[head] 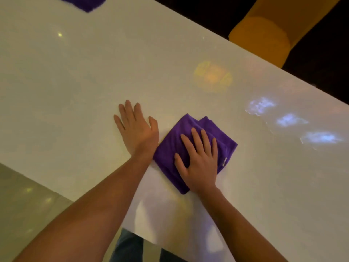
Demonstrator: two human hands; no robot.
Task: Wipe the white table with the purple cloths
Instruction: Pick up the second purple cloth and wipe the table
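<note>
Purple cloth point(196, 142), folded into a rough rectangle, lies flat on the white table point(75, 76) just right of the frame's centre. Its long axis runs diagonally, from a corner at the lower centre up toward the upper right, where two folded layers end in stepped corners. A small white tag shows on its right edge. The right hand point(200, 161) rests palm-down on the cloth with fingers spread and extended, pressing on it rather than gripping it. The left hand point(138, 129) lies flat and open on the bare tabletop just beside the cloth's left edge, fingers pointing toward the top of the frame; whether its wrist touches the cloth I cannot tell. A second purple cloth point(85, 2) sits at the upper left edge, partly cut off. A yellow seat point(264, 40) stands beyond the table at upper right.
</note>
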